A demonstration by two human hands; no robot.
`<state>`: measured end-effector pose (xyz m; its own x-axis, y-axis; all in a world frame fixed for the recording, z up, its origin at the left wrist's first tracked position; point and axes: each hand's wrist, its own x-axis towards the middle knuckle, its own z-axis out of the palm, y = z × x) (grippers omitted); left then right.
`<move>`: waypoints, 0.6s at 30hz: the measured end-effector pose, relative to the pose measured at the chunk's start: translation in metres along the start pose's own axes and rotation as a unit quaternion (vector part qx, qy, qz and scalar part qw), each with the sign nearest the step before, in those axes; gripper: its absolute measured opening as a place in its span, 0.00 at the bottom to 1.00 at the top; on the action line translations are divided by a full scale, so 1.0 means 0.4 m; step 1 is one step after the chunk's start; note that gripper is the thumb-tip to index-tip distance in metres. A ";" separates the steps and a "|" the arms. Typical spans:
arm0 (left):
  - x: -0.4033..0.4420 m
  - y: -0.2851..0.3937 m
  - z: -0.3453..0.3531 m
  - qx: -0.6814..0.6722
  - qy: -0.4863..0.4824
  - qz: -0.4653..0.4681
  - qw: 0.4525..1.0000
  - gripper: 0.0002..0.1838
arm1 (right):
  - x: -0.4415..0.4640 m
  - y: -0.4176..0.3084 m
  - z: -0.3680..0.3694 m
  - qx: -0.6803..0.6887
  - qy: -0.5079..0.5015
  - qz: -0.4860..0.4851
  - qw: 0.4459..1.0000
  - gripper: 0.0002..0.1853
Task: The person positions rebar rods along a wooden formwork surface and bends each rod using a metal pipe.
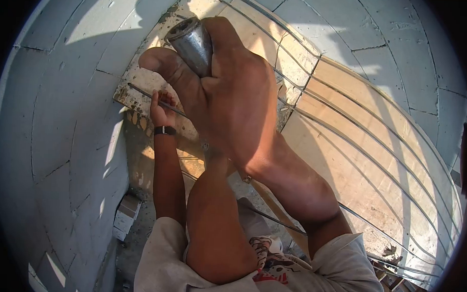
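Observation:
Close to the camera, my right hand (240, 89) is closed around a grey metal pipe (193, 44), whose hollow round end points up and to the left. The rest of the pipe is hidden by the fist. Lower and farther away, my left hand (164, 108), with a dark watch (165, 130) on its wrist, has its fingers curled around a thin steel rod (140, 91). The rod's free end sticks out past the hand to the upper left, and its other side passes behind my right hand. My bent leg (220, 217) is between the arms.
Several long steel rods (357, 124) run across pale boards (321, 144) to the right. Grey block walls (65, 114) stand on the left and at the top right. A small box-like block (126, 214) lies by the left wall. Broken wooden pieces (401, 291) show at lower right.

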<state>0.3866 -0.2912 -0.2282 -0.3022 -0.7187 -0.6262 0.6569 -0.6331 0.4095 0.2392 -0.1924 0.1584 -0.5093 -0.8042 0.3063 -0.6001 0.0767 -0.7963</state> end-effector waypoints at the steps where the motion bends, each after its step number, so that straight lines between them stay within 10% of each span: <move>1: 0.009 0.026 0.019 0.005 -0.004 -0.001 1.000 0.16 | 0.003 0.006 0.004 0.006 -0.010 0.008 1.000 0.25; 18: -0.022 -0.030 0.161 0.111 0.260 0.026 0.959 0.22 | -0.128 0.209 0.050 -0.051 -0.111 0.065 0.990 0.16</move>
<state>0.3368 -0.2956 -0.1849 0.1493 -0.5471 -0.8237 0.4812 -0.6875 0.5439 0.2276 -0.1566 0.0658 -0.4445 -0.8928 0.0732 -0.6031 0.2378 -0.7614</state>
